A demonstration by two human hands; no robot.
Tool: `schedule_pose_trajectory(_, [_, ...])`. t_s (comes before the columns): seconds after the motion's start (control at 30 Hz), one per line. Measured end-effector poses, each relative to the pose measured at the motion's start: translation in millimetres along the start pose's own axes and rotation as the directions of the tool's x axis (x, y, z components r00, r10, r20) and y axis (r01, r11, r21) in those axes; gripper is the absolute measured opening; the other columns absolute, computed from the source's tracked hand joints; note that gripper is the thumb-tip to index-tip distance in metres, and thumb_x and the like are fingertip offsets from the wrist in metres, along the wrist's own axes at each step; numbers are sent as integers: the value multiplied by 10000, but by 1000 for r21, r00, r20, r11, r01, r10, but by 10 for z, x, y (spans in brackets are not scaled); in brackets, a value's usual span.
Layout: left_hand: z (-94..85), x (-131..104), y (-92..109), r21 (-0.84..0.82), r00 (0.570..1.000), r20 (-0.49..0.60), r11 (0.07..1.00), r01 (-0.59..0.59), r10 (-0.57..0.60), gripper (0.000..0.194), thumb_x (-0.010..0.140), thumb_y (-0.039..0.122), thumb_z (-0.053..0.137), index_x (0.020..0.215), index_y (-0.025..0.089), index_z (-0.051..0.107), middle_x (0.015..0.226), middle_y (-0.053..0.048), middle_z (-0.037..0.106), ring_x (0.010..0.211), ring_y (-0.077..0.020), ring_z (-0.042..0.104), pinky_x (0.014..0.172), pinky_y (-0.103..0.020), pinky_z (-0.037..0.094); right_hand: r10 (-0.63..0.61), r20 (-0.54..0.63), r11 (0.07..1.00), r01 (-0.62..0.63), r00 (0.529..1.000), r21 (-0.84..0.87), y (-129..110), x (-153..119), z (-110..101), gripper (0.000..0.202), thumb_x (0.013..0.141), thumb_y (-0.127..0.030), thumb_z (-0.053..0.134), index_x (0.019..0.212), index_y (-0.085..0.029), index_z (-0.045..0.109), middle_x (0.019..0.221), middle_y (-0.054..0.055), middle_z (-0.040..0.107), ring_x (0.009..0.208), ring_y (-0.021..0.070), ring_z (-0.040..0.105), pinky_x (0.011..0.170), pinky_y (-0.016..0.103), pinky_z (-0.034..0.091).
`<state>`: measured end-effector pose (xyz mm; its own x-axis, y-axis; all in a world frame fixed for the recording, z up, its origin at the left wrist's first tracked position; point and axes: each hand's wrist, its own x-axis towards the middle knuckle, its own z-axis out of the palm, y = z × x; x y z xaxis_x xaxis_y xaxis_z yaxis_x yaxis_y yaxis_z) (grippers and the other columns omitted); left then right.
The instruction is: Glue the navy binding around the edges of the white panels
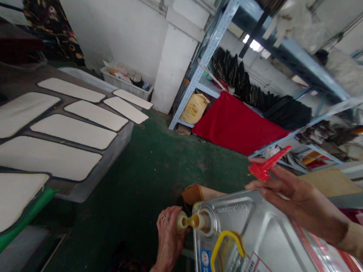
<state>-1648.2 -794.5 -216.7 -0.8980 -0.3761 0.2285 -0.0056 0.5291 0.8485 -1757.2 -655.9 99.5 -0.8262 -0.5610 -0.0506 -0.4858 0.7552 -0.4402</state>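
A big silver metal can (271, 221) is tipped over in front of me, with a yellow handle (228, 254) and a round spout (206, 222). My left hand (170, 230) grips a pale bottle (181, 222), most of it hidden by my fingers, with its mouth against the spout. Yellow-amber liquid (193, 221) runs between the spout and the bottle. My right hand (297, 193) lies along the can's upper edge, steadying it. Between its fingers it pinches a red pointed nozzle cap (268, 166).
Several white panels with dark edges (76, 132) lie on a table at the left. A blue metal rack (217, 35) with a red cloth (237, 124) and dark bundles stands at the right. A white crate (129, 83) sits by the wall. Green floor (146, 164) lies between.
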Motion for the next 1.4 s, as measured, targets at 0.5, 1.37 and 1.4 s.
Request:
schedule_pose_trajectory(0.5, [28,-18,-35,-6,1000,14,1000,-13,13,461,728,261,653,1163,205,508,1147,-95,598,1116,-294,515,963,-494,348,-28,14,999,28,1000,-19,2,-4,7,336,905,-241,439,1235,-233,378,922,47,734,881,177,703,917,309,517])
schedule_pose_trajectory(1.37, [26,-28,-46,-26,1000,18,1000,-4,4,468,733,248,647,1174,220,492,1156,-99,582,1130,-297,497,981,-505,318,4,6,1000,-4,1000,-24,18,0,5,381,895,-276,446,1264,-233,360,934,55,731,872,184,703,927,344,510])
schedule_pose_trajectory(1.4, [25,-28,-44,-25,1000,17,1000,-2,2,460,735,248,644,1169,219,495,1151,-99,585,1125,-296,501,979,-505,320,7,-1,1000,-7,1000,-29,20,1,7,382,893,-274,449,1263,-234,364,930,55,731,874,188,703,931,351,508])
